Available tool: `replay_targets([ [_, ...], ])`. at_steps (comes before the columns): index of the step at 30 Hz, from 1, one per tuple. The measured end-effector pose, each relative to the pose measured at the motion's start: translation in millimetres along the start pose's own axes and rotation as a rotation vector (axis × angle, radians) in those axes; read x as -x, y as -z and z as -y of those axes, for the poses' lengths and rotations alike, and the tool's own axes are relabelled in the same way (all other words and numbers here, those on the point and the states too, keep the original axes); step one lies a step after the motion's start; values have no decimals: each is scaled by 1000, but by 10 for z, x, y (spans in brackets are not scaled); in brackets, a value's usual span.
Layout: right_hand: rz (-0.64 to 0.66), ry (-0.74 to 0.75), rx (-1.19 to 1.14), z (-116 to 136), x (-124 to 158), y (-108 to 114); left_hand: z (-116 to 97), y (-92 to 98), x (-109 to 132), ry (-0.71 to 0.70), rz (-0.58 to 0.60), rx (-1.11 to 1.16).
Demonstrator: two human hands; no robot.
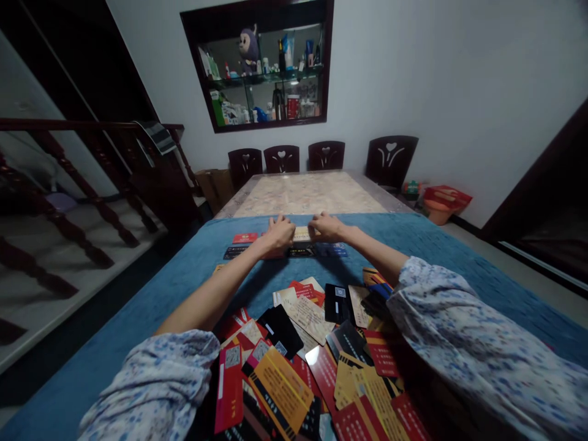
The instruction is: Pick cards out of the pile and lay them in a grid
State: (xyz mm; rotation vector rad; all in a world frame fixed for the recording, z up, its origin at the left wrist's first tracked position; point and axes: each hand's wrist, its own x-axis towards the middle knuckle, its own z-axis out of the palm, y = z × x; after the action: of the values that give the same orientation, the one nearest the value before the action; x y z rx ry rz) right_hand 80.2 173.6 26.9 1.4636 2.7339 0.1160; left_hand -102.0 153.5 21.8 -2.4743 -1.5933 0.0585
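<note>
Narrow lane over blue cloth point(275, 274) between card rows point(301, 251) and card heap point(280, 389); left forearm point(220, 285) slants across.

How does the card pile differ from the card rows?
The card pile overlaps at many angles; the card rows run in lines. The card pile shows many more cards than the card rows. The card pile lies nearer the person, the card rows farther out, by the left hand and right hand. Both lie on the blue cloth.
</note>
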Motion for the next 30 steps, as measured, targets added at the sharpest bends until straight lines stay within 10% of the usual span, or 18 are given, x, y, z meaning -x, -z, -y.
replay_targets([
  [30,145,-115,34,55,-345,-186,78,-229,-362,26,215,46],
])
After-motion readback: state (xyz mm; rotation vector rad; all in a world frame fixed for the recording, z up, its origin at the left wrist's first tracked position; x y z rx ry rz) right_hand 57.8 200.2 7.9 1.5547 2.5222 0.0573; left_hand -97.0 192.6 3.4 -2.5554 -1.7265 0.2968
